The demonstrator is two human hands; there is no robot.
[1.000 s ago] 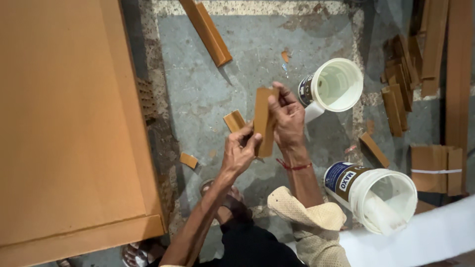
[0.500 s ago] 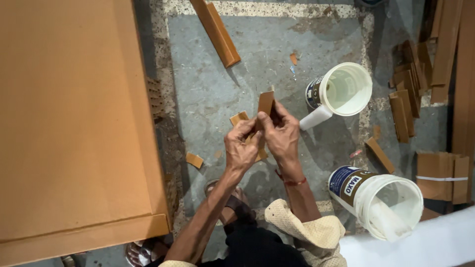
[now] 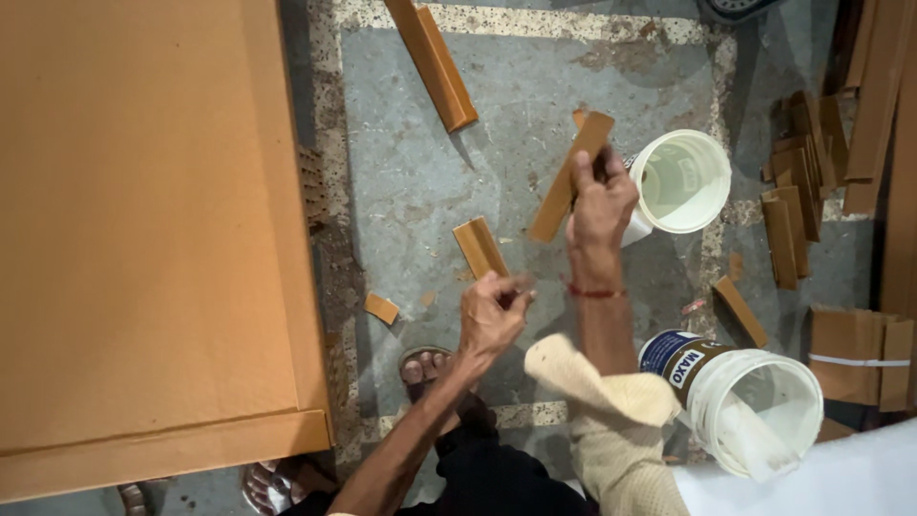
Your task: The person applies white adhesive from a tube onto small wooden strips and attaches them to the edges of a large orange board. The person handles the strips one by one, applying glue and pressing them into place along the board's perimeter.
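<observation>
Right hand (image 3: pixel 600 196) grips wood strip (image 3: pixel 570 178) mid-frame beside white tub (image 3: pixel 680 182); left hand (image 3: pixel 492 311) fingers loosely curled, seemingly empty.

Grey speckled floor (image 3: pixel 430 191); large brown board (image 3: pixel 134 210)

Layout about the open bucket (image 3: pixel 680 182) on the floor (image 3: pixel 411 182): the right hand (image 3: pixel 600 199) lies just left of it, holding a wooden strip (image 3: pixel 571 178). The left hand (image 3: pixel 492 313) is lower left, below a short wooden piece (image 3: pixel 480 247). A second bucket (image 3: pixel 750 406) lies below, a stack of strips (image 3: pixel 798 196) right, a large board (image 3: pixel 143 229) far left.
</observation>
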